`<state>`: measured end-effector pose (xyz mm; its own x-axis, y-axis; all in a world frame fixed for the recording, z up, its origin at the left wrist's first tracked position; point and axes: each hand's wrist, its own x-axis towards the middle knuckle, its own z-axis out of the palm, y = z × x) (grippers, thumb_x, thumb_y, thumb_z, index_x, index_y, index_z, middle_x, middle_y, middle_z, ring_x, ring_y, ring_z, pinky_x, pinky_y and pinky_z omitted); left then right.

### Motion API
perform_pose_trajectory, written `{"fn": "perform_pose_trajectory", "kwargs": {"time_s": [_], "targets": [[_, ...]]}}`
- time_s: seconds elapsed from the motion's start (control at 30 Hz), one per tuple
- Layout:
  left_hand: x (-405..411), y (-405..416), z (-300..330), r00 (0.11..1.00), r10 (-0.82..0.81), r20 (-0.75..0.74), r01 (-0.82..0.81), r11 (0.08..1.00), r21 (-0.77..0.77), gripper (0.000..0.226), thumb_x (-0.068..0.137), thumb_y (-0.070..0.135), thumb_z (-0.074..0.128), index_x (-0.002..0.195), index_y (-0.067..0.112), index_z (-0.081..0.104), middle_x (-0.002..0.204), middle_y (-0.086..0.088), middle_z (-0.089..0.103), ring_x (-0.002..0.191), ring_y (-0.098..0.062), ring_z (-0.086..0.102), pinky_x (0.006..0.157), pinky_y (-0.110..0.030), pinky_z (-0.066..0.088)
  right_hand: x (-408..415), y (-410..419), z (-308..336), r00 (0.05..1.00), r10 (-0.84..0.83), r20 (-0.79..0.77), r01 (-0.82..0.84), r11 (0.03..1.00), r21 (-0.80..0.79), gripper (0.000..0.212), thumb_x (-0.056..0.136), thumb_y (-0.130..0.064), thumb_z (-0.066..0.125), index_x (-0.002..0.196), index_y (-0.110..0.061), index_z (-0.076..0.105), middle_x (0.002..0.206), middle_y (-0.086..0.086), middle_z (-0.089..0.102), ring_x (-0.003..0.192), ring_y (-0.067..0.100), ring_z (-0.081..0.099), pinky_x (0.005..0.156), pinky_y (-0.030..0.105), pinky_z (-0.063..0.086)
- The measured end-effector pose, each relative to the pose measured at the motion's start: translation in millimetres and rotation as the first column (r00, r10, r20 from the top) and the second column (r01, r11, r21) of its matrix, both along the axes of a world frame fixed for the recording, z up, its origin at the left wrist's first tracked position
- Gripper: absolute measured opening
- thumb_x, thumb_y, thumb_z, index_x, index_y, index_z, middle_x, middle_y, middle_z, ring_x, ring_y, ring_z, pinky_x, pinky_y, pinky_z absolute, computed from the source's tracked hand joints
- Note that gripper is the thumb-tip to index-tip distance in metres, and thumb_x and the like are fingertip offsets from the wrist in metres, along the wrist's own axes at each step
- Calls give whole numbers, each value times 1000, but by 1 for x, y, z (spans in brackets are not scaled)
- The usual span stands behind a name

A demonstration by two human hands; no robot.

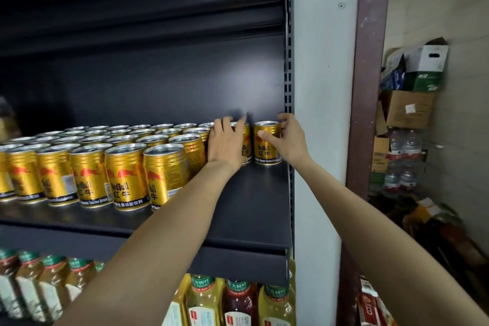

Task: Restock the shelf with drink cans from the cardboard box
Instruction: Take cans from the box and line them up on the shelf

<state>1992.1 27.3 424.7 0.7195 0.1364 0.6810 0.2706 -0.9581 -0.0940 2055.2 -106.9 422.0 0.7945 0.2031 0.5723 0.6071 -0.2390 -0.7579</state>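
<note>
Gold drink cans (127,174) stand in several rows on the black shelf (254,201), filling its left and middle. At the back right, my right hand (287,140) is wrapped around one upright gold can (266,149), thumb on its front and fingers behind it. Just left of it, my left hand (226,144) lies fingers-up over another gold can (246,145), which shows only at its right edge. Both cans stand on the shelf surface near the back wall. The cardboard box the cans come from is not in view.
The shelf's front right part is bare black metal. A white post (322,114) bounds it on the right. Bottled drinks (238,302) fill the shelf below. Stacked cartons (412,87) and water bottles (402,161) sit by the wall at far right.
</note>
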Motion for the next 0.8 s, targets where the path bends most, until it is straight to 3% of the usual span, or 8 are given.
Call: {"fn": "perform_pose_trajectory", "kwargs": {"time_s": [0.1,0.23,0.4,0.6,0.7,0.8], "targets": [[0,1,-3,1000,9,-9,-9,1000,14,100,73,32,78,148,20,13,145,-13,30,132,-30,27,106,-37,32,-3,-4,-10,998,-17,53,20,998,-64,88,71,-50,73,140,-16,31,136,12,43,123,27,49,102,43,45],[1,-2,-4,999,50,-15,-49,996,70,90,76,20,75,146,19,18,141,-14,34,127,-34,34,99,-37,40,-8,-12,-20,983,-27,180,57,984,-167,85,77,-27,75,145,-28,24,141,10,35,119,26,51,95,28,41],[4,-1,-5,999,7,-35,-8,1000,-21,84,74,10,76,142,16,26,141,-14,35,130,-34,31,99,-36,42,-10,-3,-18,957,-104,270,176,949,-261,66,81,-19,71,137,-26,37,135,10,43,112,32,55,95,39,45],[0,-9,-4,998,21,-53,-23,998,-51,81,76,4,72,141,10,24,142,-16,33,131,-36,30,99,-38,42,-8,2,-18,956,-115,269,203,924,-325,74,84,-21,68,145,-27,27,139,10,38,109,32,58,94,41,46],[-7,-20,3,991,54,-120,-65,994,-86,91,79,5,69,148,9,9,152,-17,20,138,-40,20,105,-41,37,-10,-5,-17,974,-58,218,134,926,-352,88,82,-26,69,149,-27,12,149,12,29,129,33,43,105,44,40],[-25,-34,17,987,8,-163,-43,976,-214,100,80,14,70,149,11,-3,156,-14,9,142,-38,12,110,-44,30,-22,-22,-17,960,-35,279,138,923,-358,89,82,-35,67,150,-26,10,157,9,19,144,31,17,115,47,23]]}}
